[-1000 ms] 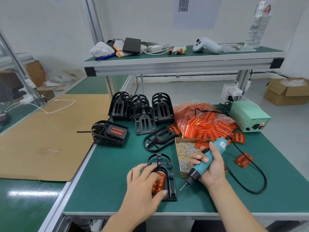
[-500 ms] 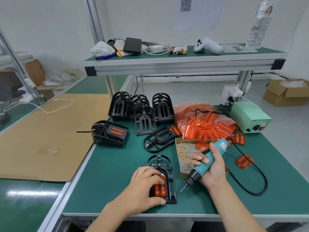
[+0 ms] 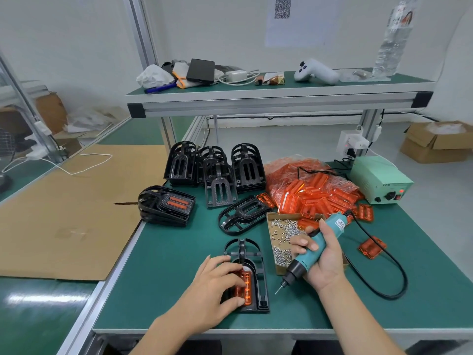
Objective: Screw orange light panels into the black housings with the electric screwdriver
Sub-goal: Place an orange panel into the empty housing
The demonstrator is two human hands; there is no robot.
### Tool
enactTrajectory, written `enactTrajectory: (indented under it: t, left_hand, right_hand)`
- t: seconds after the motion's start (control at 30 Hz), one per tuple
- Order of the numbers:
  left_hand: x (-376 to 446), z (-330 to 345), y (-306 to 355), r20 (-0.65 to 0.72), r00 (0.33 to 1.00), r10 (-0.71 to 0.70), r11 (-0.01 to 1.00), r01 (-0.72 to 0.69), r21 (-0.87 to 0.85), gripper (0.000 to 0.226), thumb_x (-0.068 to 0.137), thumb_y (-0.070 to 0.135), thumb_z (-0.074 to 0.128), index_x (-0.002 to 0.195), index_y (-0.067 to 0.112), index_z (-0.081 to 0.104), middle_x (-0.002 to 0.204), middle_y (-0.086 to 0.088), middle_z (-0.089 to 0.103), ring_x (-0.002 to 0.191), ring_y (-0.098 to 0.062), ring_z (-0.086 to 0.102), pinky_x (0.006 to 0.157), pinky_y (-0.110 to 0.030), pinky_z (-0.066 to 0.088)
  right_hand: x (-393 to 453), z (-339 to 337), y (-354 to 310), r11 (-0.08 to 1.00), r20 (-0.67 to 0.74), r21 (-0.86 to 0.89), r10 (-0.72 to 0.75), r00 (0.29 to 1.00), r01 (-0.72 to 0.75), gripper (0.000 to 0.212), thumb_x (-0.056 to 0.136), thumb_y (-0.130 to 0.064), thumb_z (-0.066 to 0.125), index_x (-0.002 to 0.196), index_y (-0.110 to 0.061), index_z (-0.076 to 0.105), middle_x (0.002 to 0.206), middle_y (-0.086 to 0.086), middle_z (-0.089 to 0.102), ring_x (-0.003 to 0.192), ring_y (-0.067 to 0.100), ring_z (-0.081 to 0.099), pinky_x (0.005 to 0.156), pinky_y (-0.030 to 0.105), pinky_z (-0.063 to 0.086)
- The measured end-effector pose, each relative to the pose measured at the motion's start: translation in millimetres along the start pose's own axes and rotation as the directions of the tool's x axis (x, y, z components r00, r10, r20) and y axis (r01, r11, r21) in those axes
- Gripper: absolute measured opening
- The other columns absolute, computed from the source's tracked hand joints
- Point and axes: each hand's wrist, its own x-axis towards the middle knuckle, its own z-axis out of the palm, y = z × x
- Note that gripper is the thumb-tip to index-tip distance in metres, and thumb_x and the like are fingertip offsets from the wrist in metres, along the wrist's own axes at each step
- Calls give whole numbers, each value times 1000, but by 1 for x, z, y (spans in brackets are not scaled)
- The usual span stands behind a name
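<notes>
A brown cardboard sheet (image 3: 64, 211) covers the left side, butting against the green worktop (image 3: 169, 272). At the worktop's left edge a finished housing (image 3: 166, 204) lies with two orange strips showing through its slots. Beyond it, at the far side, a cluster of empty black housings (image 3: 217, 166) stands upright, and another housing (image 3: 243, 213) lies flat just in front of them.

Near the front edge, the black housing (image 3: 257, 275) being worked on lies flat with an orange light panel (image 3: 245, 286) seated in its nearer half. The left hand (image 3: 215, 285) rests on top of it, fingers curled over the panel and the housing's left side, thumb pressed at the panel's near end, a grip that holds the panel down in its seat.

Just right of this housing sits an open cardboard box of screws (image 3: 281, 237). The right hand (image 3: 325, 262) is wrapped tightly round the teal electric screwdriver (image 3: 316, 248), its bit pointing down and left, the tip poised just above the worktop beside the housing's right edge, apart from the panel. A black cable (image 3: 399, 272) loops from the tool's far end across the worktop.

Behind the box a heap of orange panels (image 3: 314, 193) spills from a clear bag, with one loose panel (image 3: 372, 247) lying to the right. At the far right stands a pale green power supply (image 3: 378, 180).
</notes>
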Motion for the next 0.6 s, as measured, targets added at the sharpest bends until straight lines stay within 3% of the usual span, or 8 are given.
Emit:
enactTrajectory:
  t: [0.1,0.2,0.33,0.4,0.47,0.53,0.6]
  left_hand:
    - [9,-2,8,-135,991,3,994,-18,-111,28,89,57,63,104,36,73,139,27,46,143,-3,26,118,-37,24]
    - [36,-9,22,-295,955,-38,981,-20,-192,11,90,46,67,94,36,69,107,26,58,118,-6,50,102,-32,38]
    - [91,-14,44,-258,963,-80,981,30,-192,5,93,34,64,90,34,68,89,21,65,94,-1,57,93,-36,48]
    - [121,-10,56,-186,981,-48,996,32,-89,7,94,32,64,91,31,70,89,16,66,93,-7,57,93,-41,45]
    - [148,-4,69,-72,997,-21,986,33,162,11,95,31,61,92,28,71,94,8,68,100,-19,57,89,-41,40]
    - [167,5,78,45,998,-33,920,13,391,12,94,26,59,91,24,70,99,1,68,103,-25,55,86,-42,36]
    - [175,14,83,123,990,-72,877,5,480,11,93,25,57,90,22,68,98,0,68,102,-25,57,86,-40,35]
  right_hand:
    - [0,0,0,1000,2,3,1,1000,-1,32,90,-41,71,76,-14,63,51,-6,40,56,10,46,48,21,43]
    - [0,-1,0,1000,5,2,-6,1000,6,31,90,-41,71,76,-14,62,52,-6,39,56,10,46,48,20,42]
    - [0,0,0,999,-15,-19,-26,1000,26,32,90,-41,70,76,-14,61,51,-6,37,57,10,46,48,19,40]
    - [0,0,0,999,-34,-28,-34,999,33,33,91,-42,68,76,-14,61,50,-6,36,57,10,45,47,19,40]
    - [-1,1,0,999,-43,-25,-35,998,34,33,92,-42,67,76,-14,61,50,-6,35,56,10,45,46,19,41]
    - [-3,2,0,999,-44,-19,-34,998,33,35,94,-43,66,76,-14,60,50,-6,36,56,10,46,46,20,41]
    - [-4,3,0,999,-50,-15,-35,998,35,36,94,-44,67,75,-14,61,50,-6,37,55,11,47,46,20,42]
